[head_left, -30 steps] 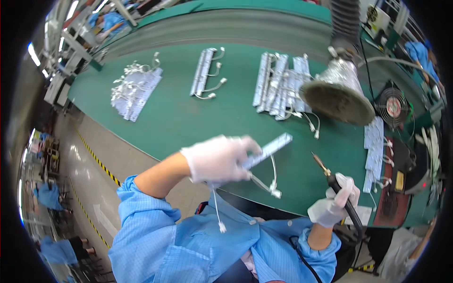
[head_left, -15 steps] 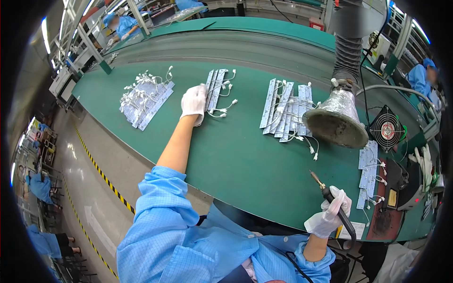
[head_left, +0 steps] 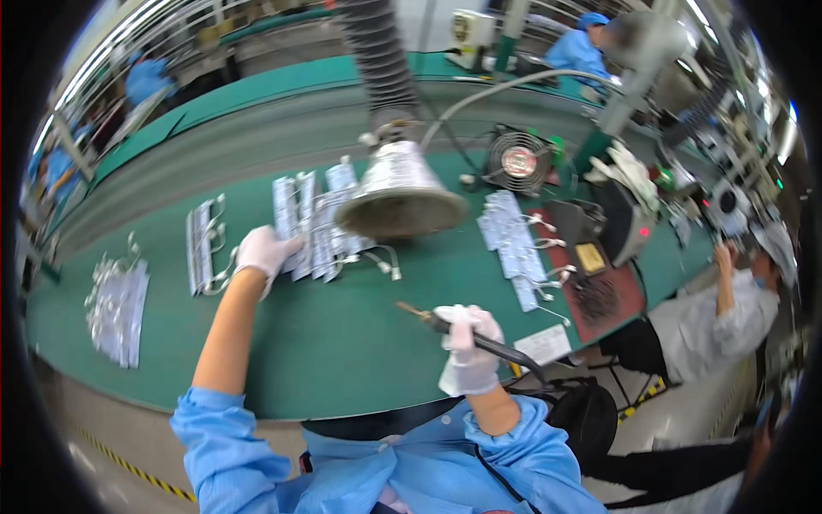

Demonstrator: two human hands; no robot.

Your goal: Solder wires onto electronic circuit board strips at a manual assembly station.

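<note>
My left hand, in a white glove, rests on a row of pale circuit strips with white wires lying on the green bench. Whether its fingers hold a strip I cannot tell. My right hand, also gloved, grips a dark-handled soldering iron with its tip pointing left above the bench. A second small pile of strips lies just left of my left hand.
A metal fume hood on a ribbed hose hangs over the bench. To the right lie more strips, a small fan and a red mat. A further pile sits far left. Another person sits at right.
My left hand has gone from the pile of strips on the left to the middle row of strips. My view has swung right. The soldering iron stays in my right hand.
</note>
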